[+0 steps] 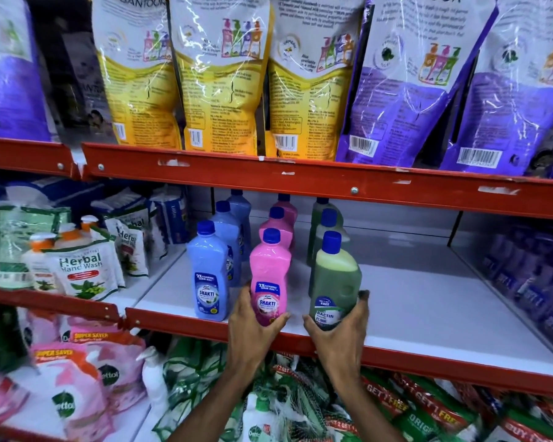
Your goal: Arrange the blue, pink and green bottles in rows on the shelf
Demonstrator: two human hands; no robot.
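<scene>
Three rows of blue-capped bottles run back on the white shelf (412, 301). The front blue bottle (208, 272) stands free at the left, with two more blue ones behind it. My left hand (253, 317) grips the front pink bottle (269, 269) near its base, at the shelf's front edge. My right hand (342, 327) holds the front green bottle (334, 275), which tilts slightly. More pink bottles (276, 228) and green bottles (328, 228) stand in line behind these two.
A red shelf rail (428, 358) runs along the front edge, and another rail (300, 177) hangs low overhead. Herbal hand wash pouches (83, 269) crowd the left. Purple packs (530, 282) line the right. Refill pouches lie below.
</scene>
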